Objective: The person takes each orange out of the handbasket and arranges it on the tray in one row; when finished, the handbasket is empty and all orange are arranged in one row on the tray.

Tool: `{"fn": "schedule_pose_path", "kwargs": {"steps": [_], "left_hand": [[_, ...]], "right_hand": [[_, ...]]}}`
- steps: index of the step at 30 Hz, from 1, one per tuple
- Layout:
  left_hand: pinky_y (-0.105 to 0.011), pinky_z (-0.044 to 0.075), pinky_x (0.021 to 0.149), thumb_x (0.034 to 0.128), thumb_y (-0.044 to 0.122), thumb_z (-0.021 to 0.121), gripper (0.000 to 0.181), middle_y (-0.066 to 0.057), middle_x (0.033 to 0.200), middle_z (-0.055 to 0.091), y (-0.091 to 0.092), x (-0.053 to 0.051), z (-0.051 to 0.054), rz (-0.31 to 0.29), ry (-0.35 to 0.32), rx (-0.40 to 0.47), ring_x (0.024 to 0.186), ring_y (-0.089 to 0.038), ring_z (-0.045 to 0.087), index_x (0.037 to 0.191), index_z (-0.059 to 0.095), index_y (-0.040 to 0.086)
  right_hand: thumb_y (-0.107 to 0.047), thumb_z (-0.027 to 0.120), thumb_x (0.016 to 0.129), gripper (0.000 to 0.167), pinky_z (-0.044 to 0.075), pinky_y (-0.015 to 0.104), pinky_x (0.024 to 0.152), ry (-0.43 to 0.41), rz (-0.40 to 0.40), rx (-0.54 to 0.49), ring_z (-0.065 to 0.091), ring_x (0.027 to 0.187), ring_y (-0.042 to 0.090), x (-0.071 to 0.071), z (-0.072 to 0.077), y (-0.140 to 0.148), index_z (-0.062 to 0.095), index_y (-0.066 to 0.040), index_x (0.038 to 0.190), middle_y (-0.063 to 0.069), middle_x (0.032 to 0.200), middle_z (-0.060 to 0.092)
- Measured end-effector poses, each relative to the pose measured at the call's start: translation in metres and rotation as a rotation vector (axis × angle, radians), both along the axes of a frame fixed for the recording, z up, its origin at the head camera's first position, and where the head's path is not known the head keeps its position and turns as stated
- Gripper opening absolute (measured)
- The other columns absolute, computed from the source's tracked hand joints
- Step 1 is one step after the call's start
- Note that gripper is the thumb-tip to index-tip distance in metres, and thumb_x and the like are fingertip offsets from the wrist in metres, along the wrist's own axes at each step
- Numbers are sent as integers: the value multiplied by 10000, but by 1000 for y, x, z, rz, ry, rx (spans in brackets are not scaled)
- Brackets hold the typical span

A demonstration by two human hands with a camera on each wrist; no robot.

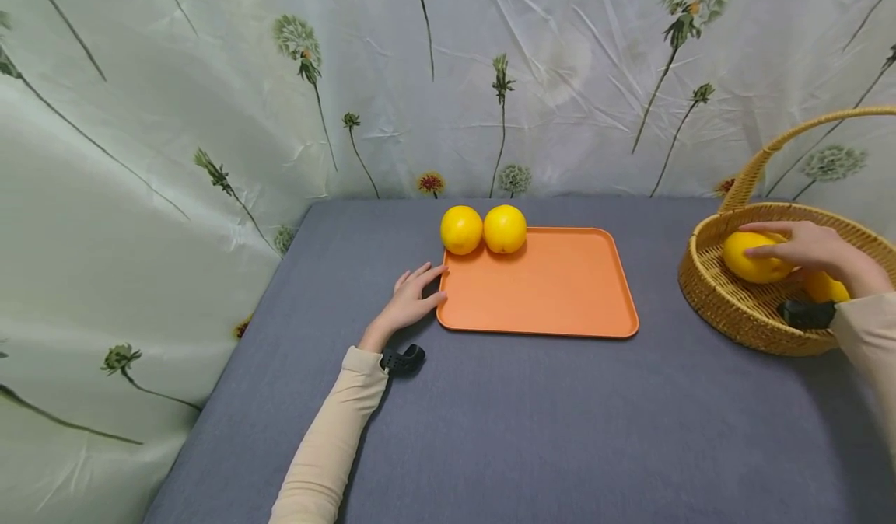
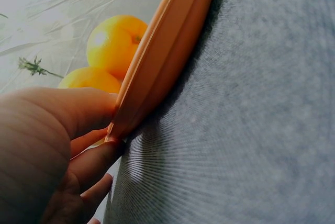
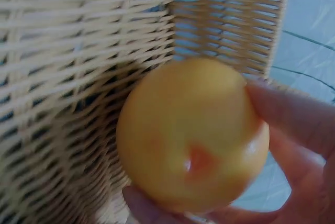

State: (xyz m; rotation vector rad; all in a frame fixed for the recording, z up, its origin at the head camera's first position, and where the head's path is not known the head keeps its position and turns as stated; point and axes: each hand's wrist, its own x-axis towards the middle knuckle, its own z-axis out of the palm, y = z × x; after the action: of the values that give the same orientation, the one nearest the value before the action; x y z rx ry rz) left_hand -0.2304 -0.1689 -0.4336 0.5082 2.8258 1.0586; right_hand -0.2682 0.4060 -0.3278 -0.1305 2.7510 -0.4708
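A round yellow fruit (image 1: pixel 745 268) is held within the wicker basket (image 1: pixel 715 306); a rectangular orange tray (image 1: pixel 542 287) lies flat.

The head view looks forward and down over the surface (image 1: pixel 525 423). The left wrist view, low, close and tilted, shares the orange tray (image 1: pixel 542 287) with it; the right wrist view, very near, faces into the basket (image 1: pixel 703 300) at the head frame's right.
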Motion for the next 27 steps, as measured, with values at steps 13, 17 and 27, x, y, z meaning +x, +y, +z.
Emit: {"fn": "schedule_pose_path", "kwargs": {"steps": [13,17,27], "left_hand": [[-533,34,1172,921,253,546,545,-131,1486,400,0,0,1,6,-11,-5,1451,-310,226,1421,409,84],[-533,37,1172,922,257,547,545,-134,1484,402,0,-1,1,5,-8,-6,1450,-309,231,1420,410,84],[-541,47,1164,921,246,540,535,-144,1470,420,0,1,2,-4,11,-1,1445,-322,236,1412,418,71]], "right_hand": [[-461,382,973,813,554,377,693,-84,-74,-170,516,714,52,5,15,-8,23,89,1452,437,1344,174],[-485,385,962,800,566,410,715,-46,-107,-209,526,706,-13,8,16,-7,1,-20,1488,441,1406,78],[-627,469,856,747,577,355,610,175,-246,-279,584,619,-36,-21,-30,39,148,-379,1483,334,1339,245]]}}
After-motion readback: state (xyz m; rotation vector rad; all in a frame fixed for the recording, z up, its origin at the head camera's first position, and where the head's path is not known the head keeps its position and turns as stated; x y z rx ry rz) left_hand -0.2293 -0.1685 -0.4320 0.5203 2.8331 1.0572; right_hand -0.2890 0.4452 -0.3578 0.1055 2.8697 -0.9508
